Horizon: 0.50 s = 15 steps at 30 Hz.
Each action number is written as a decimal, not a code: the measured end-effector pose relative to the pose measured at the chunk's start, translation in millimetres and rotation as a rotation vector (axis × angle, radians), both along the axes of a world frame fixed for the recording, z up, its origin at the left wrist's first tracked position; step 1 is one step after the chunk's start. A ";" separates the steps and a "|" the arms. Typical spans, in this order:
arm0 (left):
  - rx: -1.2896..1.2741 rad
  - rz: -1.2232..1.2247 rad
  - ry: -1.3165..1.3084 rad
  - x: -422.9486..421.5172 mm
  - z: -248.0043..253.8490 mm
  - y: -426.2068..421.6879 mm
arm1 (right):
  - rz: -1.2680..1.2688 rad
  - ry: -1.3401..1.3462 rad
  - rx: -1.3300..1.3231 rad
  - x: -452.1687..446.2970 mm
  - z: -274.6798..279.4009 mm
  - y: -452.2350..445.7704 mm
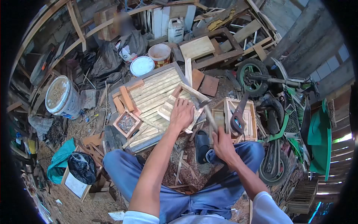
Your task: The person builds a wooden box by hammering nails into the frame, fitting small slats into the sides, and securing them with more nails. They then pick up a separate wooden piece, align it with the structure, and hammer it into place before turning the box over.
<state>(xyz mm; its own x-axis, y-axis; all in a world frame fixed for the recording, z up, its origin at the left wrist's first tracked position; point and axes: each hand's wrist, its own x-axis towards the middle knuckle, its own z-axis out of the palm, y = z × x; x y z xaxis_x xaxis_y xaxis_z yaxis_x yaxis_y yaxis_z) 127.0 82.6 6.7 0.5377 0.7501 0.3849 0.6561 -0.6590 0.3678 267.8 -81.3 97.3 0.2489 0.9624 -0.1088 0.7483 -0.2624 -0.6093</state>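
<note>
Wooden frame, pale and slatted, lies at the right corner of the slatted worktop, partly overhanging its grey edge. Much of its near side is hidden under the left hand, whose fingers lie close together, bent over the slats; the thumb is out of sight, so whether they pinch or merely press cannot be told. The right hand has its fingers wrapped round the handle of a hammer; whether the hammer's head touches the frame is hard to make out. Toward the worktop's left corner lie reddish wood blocks, and by its near-left edge stands a small box of tiny pieces, too small to identify. A dark-handled saw partly covers a wooden crate beyond the right edge.
</note>
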 end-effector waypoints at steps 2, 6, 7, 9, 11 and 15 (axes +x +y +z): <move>-0.013 -0.004 0.011 -1.7 2.9 0.1 | -0.089 0.091 0.085 -11.1 5.9 -1.7; 0.011 -0.001 -0.015 2.2 3.4 -1.6 | 0.014 -0.007 0.014 4.4 -8.3 -1.5; 0.022 0.003 -0.021 1.2 1.0 -0.7 | 0.057 -0.033 -0.006 3.4 -4.4 2.2; 0.024 0.001 -0.006 -1.3 -2.5 -0.9 | -0.028 0.039 0.065 -4.2 6.6 0.0; 0.006 -0.007 -0.002 -0.4 0.3 -0.4 | -0.142 0.107 0.185 -13.7 9.3 -1.7; 0.046 0.000 -0.001 1.4 1.3 1.9 | 0.089 -0.082 -0.042 5.1 -7.2 0.1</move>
<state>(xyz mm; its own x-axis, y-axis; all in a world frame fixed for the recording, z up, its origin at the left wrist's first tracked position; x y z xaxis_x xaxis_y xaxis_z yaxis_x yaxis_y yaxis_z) 128.4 84.5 8.0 0.5372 0.7318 0.4192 0.6557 -0.6751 0.3381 272.9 -81.2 90.2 0.1721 0.9761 -0.1325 0.8164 -0.2166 -0.5353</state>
